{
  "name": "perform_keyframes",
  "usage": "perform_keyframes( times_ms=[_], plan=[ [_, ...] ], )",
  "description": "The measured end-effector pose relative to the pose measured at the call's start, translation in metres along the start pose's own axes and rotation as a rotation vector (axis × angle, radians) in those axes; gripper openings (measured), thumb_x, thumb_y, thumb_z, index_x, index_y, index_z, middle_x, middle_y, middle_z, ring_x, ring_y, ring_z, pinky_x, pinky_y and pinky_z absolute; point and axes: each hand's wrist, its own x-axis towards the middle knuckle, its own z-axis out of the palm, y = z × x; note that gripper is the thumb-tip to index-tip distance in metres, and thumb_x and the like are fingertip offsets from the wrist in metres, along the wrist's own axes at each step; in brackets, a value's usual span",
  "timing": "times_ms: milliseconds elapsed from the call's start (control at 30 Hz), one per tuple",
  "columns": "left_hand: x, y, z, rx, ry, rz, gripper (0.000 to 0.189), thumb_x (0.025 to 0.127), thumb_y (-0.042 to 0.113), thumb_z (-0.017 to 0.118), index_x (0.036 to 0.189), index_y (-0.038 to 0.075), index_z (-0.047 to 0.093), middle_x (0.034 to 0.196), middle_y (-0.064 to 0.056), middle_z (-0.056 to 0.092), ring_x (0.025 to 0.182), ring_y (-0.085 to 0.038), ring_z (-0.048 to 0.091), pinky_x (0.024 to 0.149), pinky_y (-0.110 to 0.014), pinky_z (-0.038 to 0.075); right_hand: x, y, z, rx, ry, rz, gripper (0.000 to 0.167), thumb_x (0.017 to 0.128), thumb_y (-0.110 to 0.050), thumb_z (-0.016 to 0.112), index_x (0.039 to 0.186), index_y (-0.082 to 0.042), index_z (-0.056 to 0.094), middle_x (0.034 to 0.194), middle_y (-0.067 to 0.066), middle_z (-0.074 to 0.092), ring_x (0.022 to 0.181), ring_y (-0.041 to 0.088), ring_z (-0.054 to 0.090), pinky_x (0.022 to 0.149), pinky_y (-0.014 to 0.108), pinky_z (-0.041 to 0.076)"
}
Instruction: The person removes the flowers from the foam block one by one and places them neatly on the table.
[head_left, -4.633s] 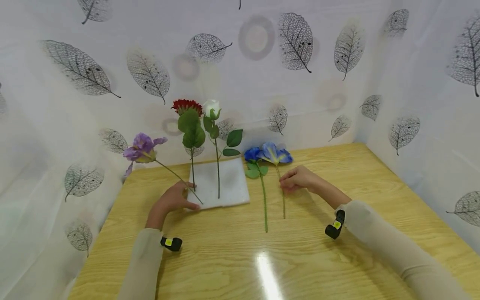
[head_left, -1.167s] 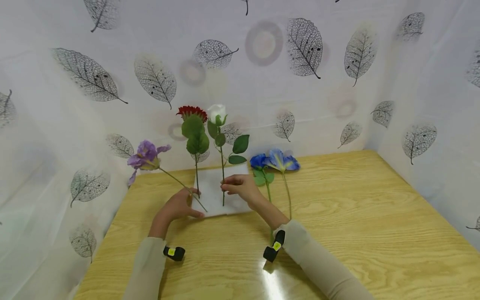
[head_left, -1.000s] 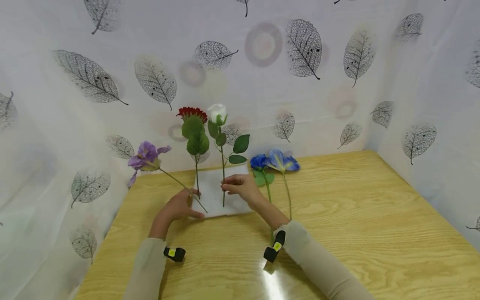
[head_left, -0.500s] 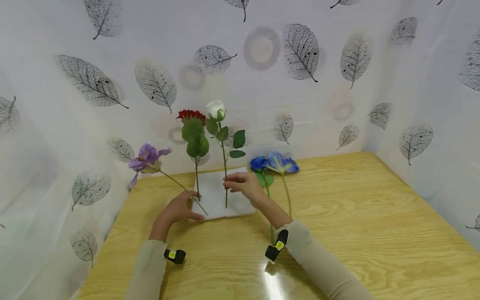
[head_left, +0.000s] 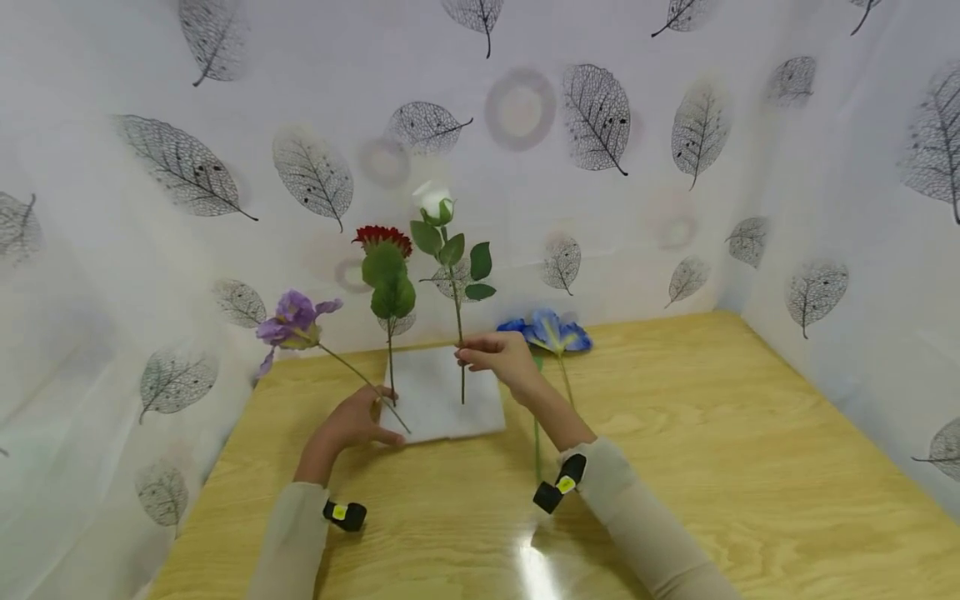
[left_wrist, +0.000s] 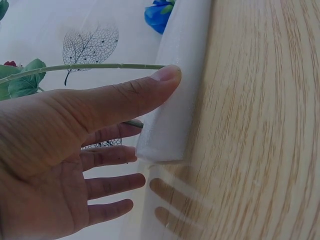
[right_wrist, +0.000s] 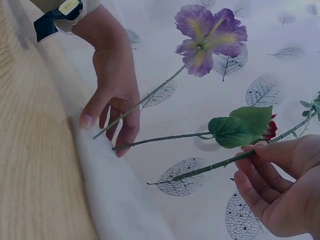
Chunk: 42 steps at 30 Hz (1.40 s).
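Note:
My right hand pinches the stem of a white rose between thumb and fingertips. In the right wrist view the lower end of that stem hangs free. My left hand rests at the left end of a white foam block, thumb against its edge and the other fingers fairly straight. A purple iris stands in the block, leaning far left over this hand. Beside it a red flower with big green leaves stands nearly upright in the foam.
Behind and right of the block lie a light blue iris and a dark blue flower, the latter partly hidden by my right hand. They lie on a wooden table. A leaf-printed white curtain encloses the back and sides.
My right hand first went from the blue iris stem to the white rose, and has since raised the rose and shifted it slightly right, out of the foam. My left hand stays put.

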Motion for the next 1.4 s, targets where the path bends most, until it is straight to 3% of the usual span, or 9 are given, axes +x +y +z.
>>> perform_keyframes(
  times_ms=[167, 367, 467, 633, 767, 867, 1033, 1267, 1400],
  plan=[
    [0.000, -0.003, 0.003, 0.001, 0.001, 0.012, 0.082, 0.070, 0.033, 0.095, 0.137, 0.006, 0.057, 0.141, -0.026, 0.052, 0.132, -0.047, 0.049, 0.109, -0.061, 0.042, -0.001, -0.006, -0.010, -0.051, 0.004, -0.002, 0.029, 0.096, -0.006, 0.069, 0.121, 0.008, 0.070, 0.111, 0.021, 0.076, 0.091, 0.015, 0.076, 0.089, 0.041, 0.062],
    [0.003, -0.005, 0.001, 0.005, 0.015, 0.007, 0.082, 0.069, 0.034, 0.096, 0.137, 0.008, 0.058, 0.126, -0.018, 0.057, 0.115, -0.034, 0.055, 0.099, -0.054, 0.047, 0.000, -0.012, -0.029, -0.102, -0.017, -0.003, 0.030, 0.096, -0.008, 0.070, 0.122, 0.008, 0.069, 0.109, 0.018, 0.077, 0.086, 0.010, 0.075, 0.083, 0.035, 0.063],
    [0.004, -0.004, -0.001, 0.022, 0.011, 0.017, 0.082, 0.070, 0.035, 0.095, 0.137, 0.007, 0.058, 0.125, -0.019, 0.058, 0.112, -0.034, 0.056, 0.098, -0.055, 0.048, -0.003, -0.015, -0.043, -0.111, -0.016, -0.001, 0.033, 0.096, -0.007, 0.070, 0.123, 0.011, 0.068, 0.108, 0.020, 0.077, 0.083, 0.008, 0.075, 0.078, 0.030, 0.063],
    [0.005, -0.002, -0.002, 0.033, 0.005, 0.016, 0.082, 0.070, 0.035, 0.095, 0.137, 0.007, 0.057, 0.120, -0.018, 0.058, 0.107, -0.033, 0.055, 0.095, -0.053, 0.048, -0.014, -0.020, -0.070, -0.163, -0.020, 0.011, 0.034, 0.096, -0.004, 0.069, 0.125, 0.013, 0.065, 0.109, 0.026, 0.074, 0.081, 0.007, 0.074, 0.086, 0.043, 0.062],
    [0.004, -0.002, -0.001, 0.026, 0.005, 0.000, 0.080, 0.071, 0.034, 0.094, 0.138, 0.008, 0.057, 0.121, -0.017, 0.057, 0.110, -0.033, 0.055, 0.097, -0.053, 0.047, -0.023, -0.019, -0.093, -0.227, -0.021, 0.020, 0.033, 0.097, -0.007, 0.069, 0.124, 0.011, 0.066, 0.107, 0.021, 0.076, 0.084, 0.013, 0.075, 0.085, 0.041, 0.063],
    [0.003, -0.002, -0.002, 0.022, 0.002, -0.014, 0.080, 0.072, 0.034, 0.094, 0.138, 0.009, 0.057, 0.124, -0.018, 0.057, 0.114, -0.035, 0.055, 0.100, -0.055, 0.047, -0.031, -0.019, -0.109, -0.260, -0.009, 0.043, 0.035, 0.096, -0.009, 0.070, 0.124, 0.012, 0.066, 0.104, 0.017, 0.076, 0.087, 0.019, 0.075, 0.080, 0.034, 0.063],
    [0.003, -0.002, -0.003, 0.028, -0.005, -0.004, 0.082, 0.072, 0.035, 0.094, 0.139, 0.008, 0.056, 0.132, -0.022, 0.055, 0.120, -0.040, 0.054, 0.103, -0.058, 0.046, -0.044, -0.021, -0.135, -0.296, -0.002, 0.101, 0.038, 0.097, -0.010, 0.068, 0.127, 0.014, 0.062, 0.101, 0.007, 0.076, 0.090, 0.019, 0.075, 0.083, 0.036, 0.063],
    [0.001, 0.000, -0.003, 0.027, -0.017, -0.002, 0.084, 0.072, 0.037, 0.094, 0.140, 0.007, 0.056, 0.133, -0.023, 0.055, 0.122, -0.041, 0.054, 0.103, -0.058, 0.046, -0.059, -0.018, -0.162, -0.357, -0.011, 0.188, 0.038, 0.098, -0.011, 0.068, 0.125, 0.015, 0.062, 0.112, 0.019, 0.074, 0.091, 0.020, 0.075, 0.081, 0.032, 0.063],
    [0.001, 0.001, -0.004, 0.033, -0.019, 0.007, 0.082, 0.072, 0.036, 0.094, 0.139, 0.005, 0.056, 0.129, -0.023, 0.056, 0.118, -0.040, 0.055, 0.101, -0.058, 0.046, -0.068, -0.014, -0.175, -0.376, -0.011, 0.239, 0.036, 0.098, -0.011, 0.069, 0.122, 0.014, 0.064, 0.107, 0.015, 0.075, 0.089, 0.017, 0.075, 0.083, 0.038, 0.063]
  ],
)
